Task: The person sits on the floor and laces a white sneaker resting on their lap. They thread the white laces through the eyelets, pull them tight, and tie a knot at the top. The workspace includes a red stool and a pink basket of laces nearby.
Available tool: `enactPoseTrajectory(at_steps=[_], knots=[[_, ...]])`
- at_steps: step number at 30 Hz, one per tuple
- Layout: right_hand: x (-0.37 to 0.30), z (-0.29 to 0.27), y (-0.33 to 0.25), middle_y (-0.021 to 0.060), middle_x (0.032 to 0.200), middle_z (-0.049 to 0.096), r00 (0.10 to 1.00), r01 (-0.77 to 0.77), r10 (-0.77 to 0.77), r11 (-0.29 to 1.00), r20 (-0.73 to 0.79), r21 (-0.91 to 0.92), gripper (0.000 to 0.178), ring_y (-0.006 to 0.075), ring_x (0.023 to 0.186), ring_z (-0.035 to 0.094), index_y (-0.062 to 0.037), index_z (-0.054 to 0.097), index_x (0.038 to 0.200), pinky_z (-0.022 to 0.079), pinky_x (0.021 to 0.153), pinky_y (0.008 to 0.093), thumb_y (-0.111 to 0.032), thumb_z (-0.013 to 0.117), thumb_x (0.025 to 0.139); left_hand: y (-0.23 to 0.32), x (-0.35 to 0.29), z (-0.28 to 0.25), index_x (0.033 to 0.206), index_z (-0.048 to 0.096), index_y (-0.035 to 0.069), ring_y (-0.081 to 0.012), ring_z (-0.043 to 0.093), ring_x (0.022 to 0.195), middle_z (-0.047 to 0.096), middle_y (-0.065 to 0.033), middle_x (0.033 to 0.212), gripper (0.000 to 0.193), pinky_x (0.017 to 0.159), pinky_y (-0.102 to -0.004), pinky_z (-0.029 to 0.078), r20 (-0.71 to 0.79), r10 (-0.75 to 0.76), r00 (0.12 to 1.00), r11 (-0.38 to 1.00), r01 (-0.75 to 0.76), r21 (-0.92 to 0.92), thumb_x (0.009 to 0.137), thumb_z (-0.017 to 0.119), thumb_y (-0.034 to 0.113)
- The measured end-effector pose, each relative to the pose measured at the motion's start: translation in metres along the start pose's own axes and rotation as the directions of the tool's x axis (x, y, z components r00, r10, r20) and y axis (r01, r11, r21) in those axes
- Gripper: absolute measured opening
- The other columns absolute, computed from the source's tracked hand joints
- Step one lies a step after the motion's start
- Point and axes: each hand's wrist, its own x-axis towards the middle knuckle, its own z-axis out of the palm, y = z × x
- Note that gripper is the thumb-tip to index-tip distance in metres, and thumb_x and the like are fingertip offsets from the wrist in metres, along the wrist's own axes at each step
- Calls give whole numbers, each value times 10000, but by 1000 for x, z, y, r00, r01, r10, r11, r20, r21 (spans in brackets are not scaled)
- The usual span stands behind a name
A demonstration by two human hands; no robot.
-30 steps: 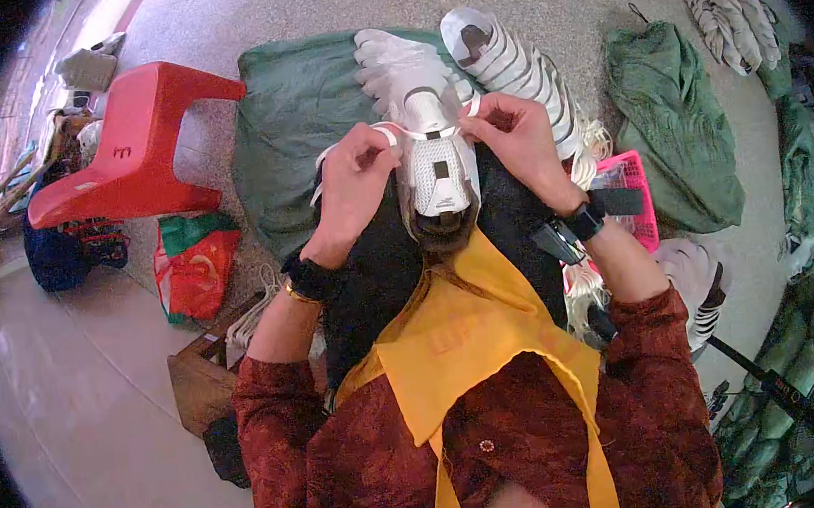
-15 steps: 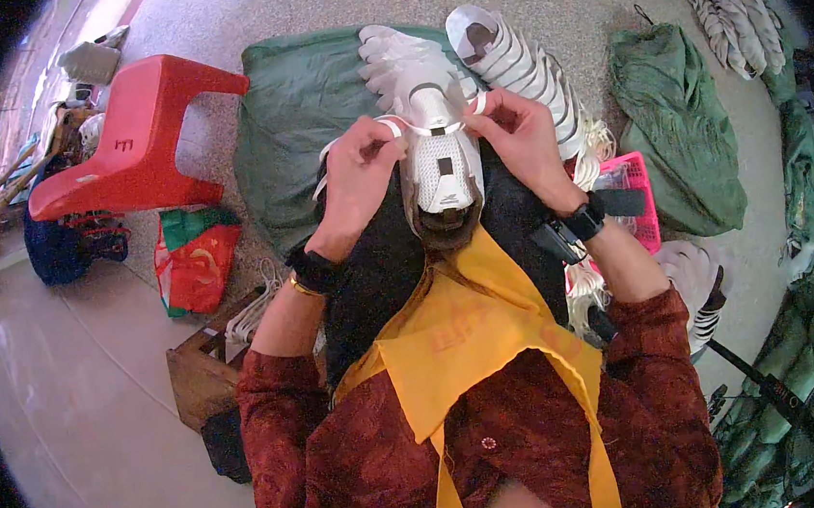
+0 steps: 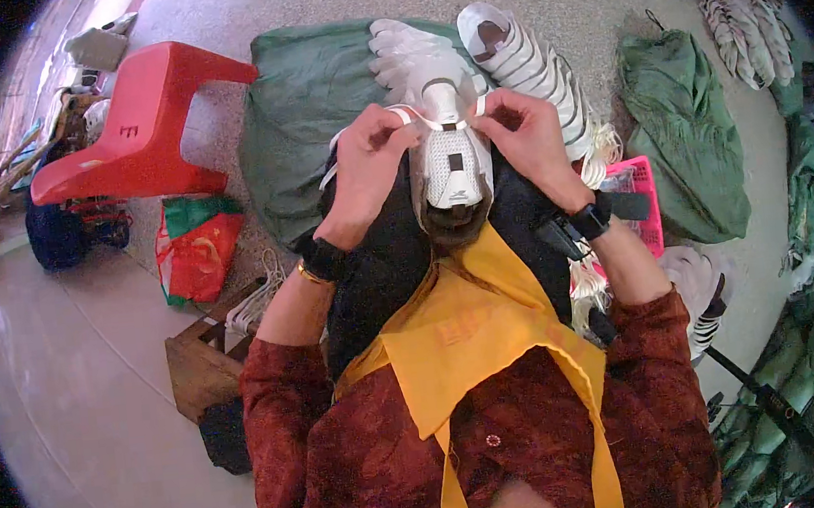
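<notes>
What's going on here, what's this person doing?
Someone in a yellow apron has a white shoe upper on their lap. The left hand and right hand pinch white lace on either side of it. Beyond lies a green cloth, with a row of white uppers at its right.

Grainy soft light, black fisheye rim

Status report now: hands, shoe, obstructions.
Left hand and right hand pinching white lace. White shoe upper between them, lace across it. No obstruction seen at either hand.
</notes>
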Motion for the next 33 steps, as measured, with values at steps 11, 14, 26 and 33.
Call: enactPoseTrajectory(at_steps=[11, 14, 26, 33], knots=[[-1, 2, -6, -24, 703, 635, 1000, -25, 25, 1000, -11, 16, 105, 31, 653, 535, -9, 697, 892, 444, 584, 238, -96, 755, 879, -5, 6, 8, 901, 623, 6, -108, 651, 907, 712, -58, 964, 57, 863, -262, 522, -45, 21, 999, 982, -29, -188, 949, 647, 24], [-1, 2, -2, -40, 714, 631, 999, -46, 47, 998, -6, 30, 107, 30, 657, 525, -11, 702, 888, 439, 589, 232, -103, 757, 883, -7, 6, 9, 897, 624, 11, -98, 650, 861, 700, -35, 911, 55, 813, -250, 519, -73, 32, 997, 997, -38, -71, 921, 671, -4], [-2, 3, -2, -28, 704, 614, 998, -43, 45, 998, -43, 49, 133, 41, 664, 520, -10, 662, 851, 449, 599, 239, -80, 775, 862, -3, 9, 15, 865, 619, 24, -72, 612, 765, 659, -23, 806, 102, 679, -259, 499, -54, 197, 979, 917, -164, 364, 855, 712, -18], [-1, 6, -4, -4, 697, 621, 997, -54, 57, 997, -57, 48, 152, 55, 661, 547, -4, 656, 847, 469, 600, 259, -83, 786, 849, 0, 10, 17, 855, 608, 28, -115, 614, 712, 634, -58, 765, 121, 665, -285, 507, -82, 189, 979, 903, -140, 406, 838, 727, 12]])
